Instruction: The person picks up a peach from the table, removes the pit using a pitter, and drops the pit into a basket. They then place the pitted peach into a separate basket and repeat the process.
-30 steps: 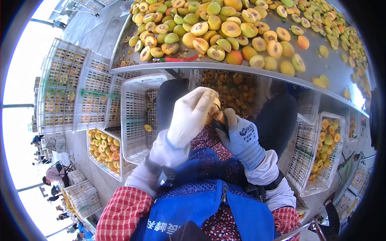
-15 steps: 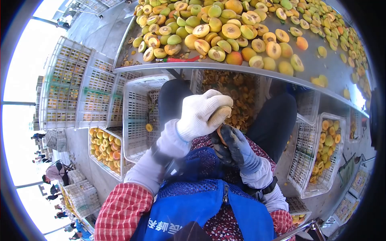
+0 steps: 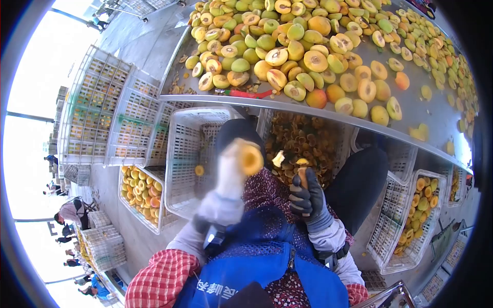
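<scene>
My left hand (image 3: pixel 230 167), in a white knit glove and blurred by motion, holds a peach half (image 3: pixel 251 158) with its hollowed orange side showing. It is over my left knee, beside a white plastic crate (image 3: pixel 177 154). My right hand (image 3: pixel 308 197), in a dark glove, is wrapped round the wooden handle of a small pitting tool (image 3: pixel 303 179). A bit of yellow shows at the tool's top end; its blade is hard to make out. A pale yellow scrap (image 3: pixel 278 158) appears in mid-air between my hands, above a crate of brownish scraps (image 3: pixel 300 141).
A metal table (image 3: pixel 334 115) in front bears many cut peaches (image 3: pixel 313 60). A red-handled tool (image 3: pixel 249 94) lies by its edge. Crates of peach halves stand at left (image 3: pixel 139 192) and right (image 3: pixel 417 205). Tall stacked crates (image 3: pixel 95 108) rise farther left.
My hands were together and have moved apart. My left hand went left and down with the peach half. The tool now stands upright in my right hand, and a scrap has come loose.
</scene>
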Tool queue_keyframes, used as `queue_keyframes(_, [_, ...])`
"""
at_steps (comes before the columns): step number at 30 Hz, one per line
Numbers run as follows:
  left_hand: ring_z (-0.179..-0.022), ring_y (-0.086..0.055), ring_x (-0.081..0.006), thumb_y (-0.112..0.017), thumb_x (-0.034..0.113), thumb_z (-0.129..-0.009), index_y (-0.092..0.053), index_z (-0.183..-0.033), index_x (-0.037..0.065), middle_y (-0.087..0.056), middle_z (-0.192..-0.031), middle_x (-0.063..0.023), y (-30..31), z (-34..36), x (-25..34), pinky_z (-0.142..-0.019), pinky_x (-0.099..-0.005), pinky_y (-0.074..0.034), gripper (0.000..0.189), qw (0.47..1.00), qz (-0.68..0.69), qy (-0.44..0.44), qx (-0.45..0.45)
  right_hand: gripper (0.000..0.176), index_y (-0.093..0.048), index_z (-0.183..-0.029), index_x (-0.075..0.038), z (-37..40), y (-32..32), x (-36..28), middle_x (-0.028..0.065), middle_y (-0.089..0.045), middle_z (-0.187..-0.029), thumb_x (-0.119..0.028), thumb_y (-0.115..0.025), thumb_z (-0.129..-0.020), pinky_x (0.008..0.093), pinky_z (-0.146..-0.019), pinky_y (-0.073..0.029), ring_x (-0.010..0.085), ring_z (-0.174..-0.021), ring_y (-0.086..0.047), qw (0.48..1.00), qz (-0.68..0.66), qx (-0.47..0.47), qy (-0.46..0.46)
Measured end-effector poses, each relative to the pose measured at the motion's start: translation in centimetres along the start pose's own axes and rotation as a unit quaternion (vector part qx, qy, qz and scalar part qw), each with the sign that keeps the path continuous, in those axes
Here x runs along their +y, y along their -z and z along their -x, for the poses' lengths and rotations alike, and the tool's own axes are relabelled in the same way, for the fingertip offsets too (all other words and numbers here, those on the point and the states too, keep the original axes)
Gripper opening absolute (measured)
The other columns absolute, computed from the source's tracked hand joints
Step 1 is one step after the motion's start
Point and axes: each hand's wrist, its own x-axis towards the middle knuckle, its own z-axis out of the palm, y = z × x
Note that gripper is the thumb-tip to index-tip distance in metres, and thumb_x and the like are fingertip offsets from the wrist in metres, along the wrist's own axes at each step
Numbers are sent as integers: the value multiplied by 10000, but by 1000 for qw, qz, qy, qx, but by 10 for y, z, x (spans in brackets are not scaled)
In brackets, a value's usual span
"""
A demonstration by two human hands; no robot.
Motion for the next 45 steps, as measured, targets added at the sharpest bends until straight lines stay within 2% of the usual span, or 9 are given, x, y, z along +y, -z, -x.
queue_keyframes(6, [-926,-667,-328,-529,494,-912,-685,-1043,121,-684,-1009,-142,81,-84,79,-805,-409,-524,426,590,-796,-90,99,483,-564,-1016,-81,-10,-15,-11,-22,-446,-621,-552,-464,-983,238,-357,-356,104,-429,-395,966,155,200,57])
queue_keyframes(8, [-928,-666,-336,-536,548,-883,-683,-1066,116,-689,-1014,-137,44,-109,93,-813,-423,-523,491,767,-602,-207,84,479,-568,-1017,-86,-23,-12,-12,-17,-474,-623,-556,-494,-969,233,-364,-369,109,-438,-433,958,175,221,59])
queue_keyframes(15, [-936,-663,-371,-610,509,-846,-646,-1008,-15,-683,-981,-220,-28,-231,101,-809,-434,-522,550,679,-725,-115,-16,483,-569,-1020,-87,-27,-25,-23,-8,-517,-625,-563,-544,-943,224,-369,-388,113,-446,-488,910,273,288,123])
queue_keyframes(25, [-758,-601,-111,-607,240,-924,-655,-932,-40,-673,-839,-72,-30,-119,79,-724,-275,-480,284,976,-126,-75,-159,357,-562,-1078,-51,-37,-43,-24,-48,-492,-616,-397,-553,-992,226,-360,-351,57,-416,-425,801,421,259,337])
queue_keyframes(29, [-756,-600,-133,-563,132,-922,-646,-934,-42,-651,-831,-89,-44,-67,56,-708,-272,-480,193,890,-268,-339,-143,233,-553,-1153,-54,-21,-107,-15,46,-636,-782,-170,-572,-951,279,-549,-463,129,-605,-589,640,674,140,341])
queue_keyframes(32, [-765,-626,-202,-587,134,-911,-660,-892,-2,-660,-866,-118,-62,-29,61,-689,-280,-490,156,978,-114,-145,-100,242,-547,-1145,-53,-23,-117,-9,87,-634,-745,-192,-584,-949,328,-555,-485,246,-599,-615,467,792,114,376])
queue_keyframes(35, [-787,-634,-227,-609,256,-911,-658,-837,23,-642,-823,-122,-67,-25,31,-723,-323,-497,250,939,-249,-208,-110,183,-546,-1122,-44,-24,-78,-11,23,-550,-693,-167,-524,-988,232,-516,-398,115,-564,-485,461,770,120,424])
queue_keyframes(40, [-816,-649,-215,-618,319,-909,-674,-879,0,-663,-838,-121,-73,-19,-1,-738,-310,-493,326,937,-281,-70,-194,235,-577,-1038,-58,-14,-53,-13,-63,-449,-562,-282,-509,-1027,193,-388,-305,37,-398,-368,742,494,245,381])
queue_keyframes(45, [-595,-585,-94,-544,252,-979,-606,-860,116,-594,-721,-1,-66,-47,22,-461,-227,-456,192,895,316,259,-177,278,-585,-1023,-61,-13,-44,-26,-42,-451,-540,-329,-513,-1023,203,-380,-297,49,-393,-383,690,512,239,453])
